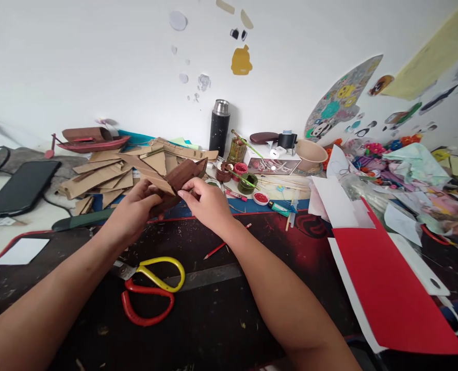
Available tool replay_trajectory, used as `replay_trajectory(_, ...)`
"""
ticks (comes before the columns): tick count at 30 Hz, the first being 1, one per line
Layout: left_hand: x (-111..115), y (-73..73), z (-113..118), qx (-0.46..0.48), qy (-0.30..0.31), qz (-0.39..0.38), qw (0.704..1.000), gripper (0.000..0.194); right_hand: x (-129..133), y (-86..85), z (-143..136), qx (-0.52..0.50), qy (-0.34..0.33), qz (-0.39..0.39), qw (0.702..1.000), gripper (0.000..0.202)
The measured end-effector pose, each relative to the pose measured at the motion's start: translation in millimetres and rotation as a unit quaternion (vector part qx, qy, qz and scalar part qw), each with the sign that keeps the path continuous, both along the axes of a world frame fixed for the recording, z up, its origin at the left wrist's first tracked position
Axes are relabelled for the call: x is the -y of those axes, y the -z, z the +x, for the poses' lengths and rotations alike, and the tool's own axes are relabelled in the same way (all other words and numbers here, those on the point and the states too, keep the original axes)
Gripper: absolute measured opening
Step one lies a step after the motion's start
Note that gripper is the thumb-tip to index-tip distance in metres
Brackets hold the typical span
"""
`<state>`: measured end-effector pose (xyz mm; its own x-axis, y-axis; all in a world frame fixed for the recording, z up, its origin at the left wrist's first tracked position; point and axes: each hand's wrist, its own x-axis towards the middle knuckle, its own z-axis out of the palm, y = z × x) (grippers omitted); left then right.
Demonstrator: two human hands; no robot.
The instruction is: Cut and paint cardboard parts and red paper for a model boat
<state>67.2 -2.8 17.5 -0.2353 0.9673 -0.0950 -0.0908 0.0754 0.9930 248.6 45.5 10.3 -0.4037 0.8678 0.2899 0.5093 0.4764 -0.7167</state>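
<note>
Cropped forearms (291, 293), left hand (130, 216) and right hand (208, 203) tight on a partly hidden brown model boat (183, 174)

Soft, bright light; the flask (219, 130) casts a faint shadow; edges stretch.

Brown boat model (183, 174), frame centre: matt, card-like, faintly streaked. Cardboard scraps (97, 178), upper left of centre: raw, matt, rough-edged. Phone (22, 188), far left: smooth dark face, soft sheen. Flask (219, 129), upper middle: black body, speckled; bare metal cap, shiny. Scissors (149, 290), lower left of centre: metal blades, glossy plastic-looking handles. Ruler (211, 277), beside them: dull grey metal. Red sheet (397, 288), lower right: smooth matt paper. Mat (198, 330), bottom: dark, matt, flecked. Wall (116, 56), top: smooth, matt.
</note>
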Motion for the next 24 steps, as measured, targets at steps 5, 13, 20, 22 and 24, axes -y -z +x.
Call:
replay_trajectory(5,1,-0.6,-2,0.0,0.012,-0.005,1.0,0.046,0,-1.2,1,-0.002,-0.004,-0.005,1.0,0.012)
replay_trajectory(13,0,2.9,-11,0.033,0.042,-0.027,0.998,0.049,1,-4.1,2,0.012,-0.009,-0.019,1.0,0.012)
replay_trajectory(20,2,4.0,-6,0.045,0.053,-0.025,0.997,0.05,1,-3.7,1,0.015,-0.02,-0.037,0.999,0.012)
replay_trajectory(22,2,5.3,-4,0.047,0.057,-0.024,0.997,0.055,1,-2.7,1,0.017,-0.023,-0.043,0.999,0.011)
replay_trajectory(24,2,6.2,-3,0.044,0.058,-0.019,0.997,0.059,0,-2.0,1,0.018,-0.025,-0.049,0.998,0.011)
